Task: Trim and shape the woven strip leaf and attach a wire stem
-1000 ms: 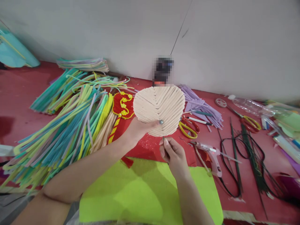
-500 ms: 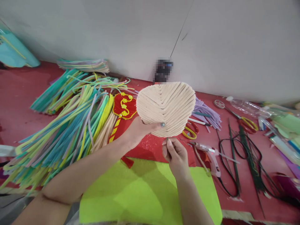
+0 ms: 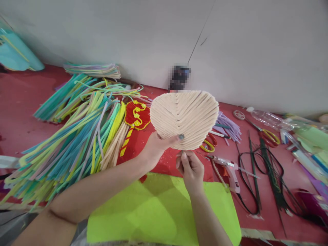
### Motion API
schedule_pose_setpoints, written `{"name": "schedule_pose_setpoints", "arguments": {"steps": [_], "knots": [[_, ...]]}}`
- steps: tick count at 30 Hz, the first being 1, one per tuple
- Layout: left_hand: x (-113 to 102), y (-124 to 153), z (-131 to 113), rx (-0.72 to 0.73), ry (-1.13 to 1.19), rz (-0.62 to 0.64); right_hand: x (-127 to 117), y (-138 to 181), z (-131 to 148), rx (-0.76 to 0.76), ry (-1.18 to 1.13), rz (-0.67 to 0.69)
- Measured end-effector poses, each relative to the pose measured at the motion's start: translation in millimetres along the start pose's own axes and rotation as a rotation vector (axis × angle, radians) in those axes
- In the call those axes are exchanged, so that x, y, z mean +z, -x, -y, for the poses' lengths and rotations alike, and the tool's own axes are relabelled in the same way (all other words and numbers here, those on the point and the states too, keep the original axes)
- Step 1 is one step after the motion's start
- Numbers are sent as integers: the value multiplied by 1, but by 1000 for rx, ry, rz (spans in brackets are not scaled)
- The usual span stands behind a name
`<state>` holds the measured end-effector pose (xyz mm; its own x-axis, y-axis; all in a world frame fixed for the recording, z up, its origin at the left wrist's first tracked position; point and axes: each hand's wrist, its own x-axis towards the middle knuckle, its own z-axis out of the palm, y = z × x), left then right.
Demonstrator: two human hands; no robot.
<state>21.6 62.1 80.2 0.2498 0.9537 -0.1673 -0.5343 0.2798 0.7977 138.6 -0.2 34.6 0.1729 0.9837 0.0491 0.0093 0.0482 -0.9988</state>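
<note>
A cream leaf-shaped piece (image 3: 185, 118) made of glued strips in a chevron pattern is held up above the red table. My left hand (image 3: 160, 147) grips its lower edge, with the thumb pressed on the front. Just below it, my right hand (image 3: 189, 169) is closed in a pinch around a thin dark stem that sticks out of the piece's bottom point. A lime green sheet (image 3: 159, 212) lies under both forearms.
A big heap of coloured strips (image 3: 74, 133) fills the left. A red and yellow ornament (image 3: 135, 116) lies beside it. Right of the hands are a pink glue gun (image 3: 230, 169), yellow-handled scissors (image 3: 208, 145), purple strips (image 3: 228, 124), dark wires (image 3: 269, 171) and a plastic bottle (image 3: 269, 118).
The cream piece has shifted right and slightly up, now facing more squarely. My right hand rose closer to its bottom point, still pinching the stem.
</note>
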Motion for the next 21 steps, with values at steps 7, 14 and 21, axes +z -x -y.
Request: {"name": "schedule_pose_setpoints", "arguments": {"steps": [7,14,21], "knots": [[-2,-3,3,28,47,-49,0,0,-1,45,-11,29],[-4,-8,5,97,-45,-144,-6,-4,3,105,-27,76],[-4,-9,3,104,-112,-218,-12,-4,8,172,-8,119]]}}
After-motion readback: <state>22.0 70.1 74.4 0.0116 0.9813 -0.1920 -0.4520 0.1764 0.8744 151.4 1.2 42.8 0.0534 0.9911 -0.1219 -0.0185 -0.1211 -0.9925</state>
